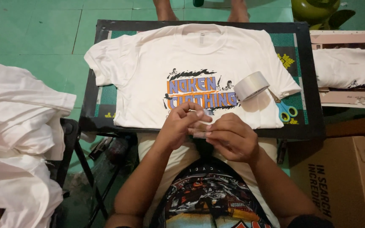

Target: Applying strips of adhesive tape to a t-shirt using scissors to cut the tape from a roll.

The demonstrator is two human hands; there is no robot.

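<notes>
A white T-shirt [148, 63] with a blue, orange and black print lies flat on a low black-edged table [313, 93]. Both my hands meet at the shirt's near hem. My left hand [178, 124] and my right hand [230, 137] pinch a small clear piece of tape [200, 128] between their fingertips. A roll of clear tape [251, 85] rests on the shirt just beyond my right hand. Blue-handled scissors [284, 109] lie to the right of the roll, partly on the shirt's sleeve.
A heap of white shirts [17, 139] sits on a stand at the left. Another folded white shirt [345, 67] lies on a board at the right. A cardboard box [343, 177] is at lower right. Another person's bare feet [199, 10] stand beyond the table on the green tiled floor.
</notes>
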